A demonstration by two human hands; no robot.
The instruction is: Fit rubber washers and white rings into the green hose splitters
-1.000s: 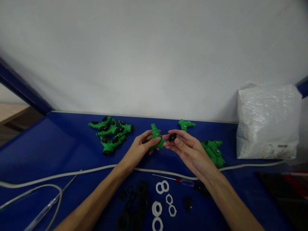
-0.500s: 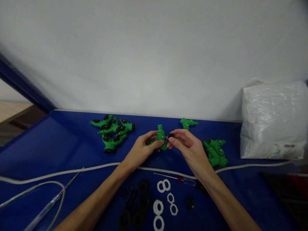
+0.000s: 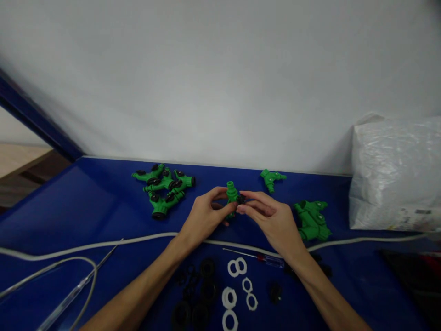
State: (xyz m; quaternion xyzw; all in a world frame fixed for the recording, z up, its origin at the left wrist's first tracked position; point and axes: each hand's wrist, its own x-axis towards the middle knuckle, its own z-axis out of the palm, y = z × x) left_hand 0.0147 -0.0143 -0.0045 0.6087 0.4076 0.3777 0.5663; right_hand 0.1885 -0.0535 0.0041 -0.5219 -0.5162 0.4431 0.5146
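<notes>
My left hand (image 3: 213, 209) is closed around a green Y-shaped hose connector (image 3: 232, 191), one ribbed outlet pointing up. Between the thumb and fingers of my right hand (image 3: 267, 211) is a small black knob (image 3: 241, 199), held against the connector's right side. How far the knob sits on the connector is hidden by my fingers. Green connectors with black knobs (image 3: 164, 202) lie to the left. On the right are several green connectors without black knobs (image 3: 312, 220), and another bare connector (image 3: 272, 178) lies near the wall.
In front of me are white rings (image 3: 230, 319), black rings (image 3: 208, 267), a black part (image 3: 275, 292) and a screwdriver (image 3: 272, 261). A pale cable (image 3: 144, 238) crosses the blue table (image 3: 103, 202). A plastic-wrapped package (image 3: 396, 174) stands at right; a thin rod (image 3: 69, 296) lies left.
My right hand has brought the black knob against the green connector. The connector has turned and tilted in my left hand. The whole view has shifted slightly.
</notes>
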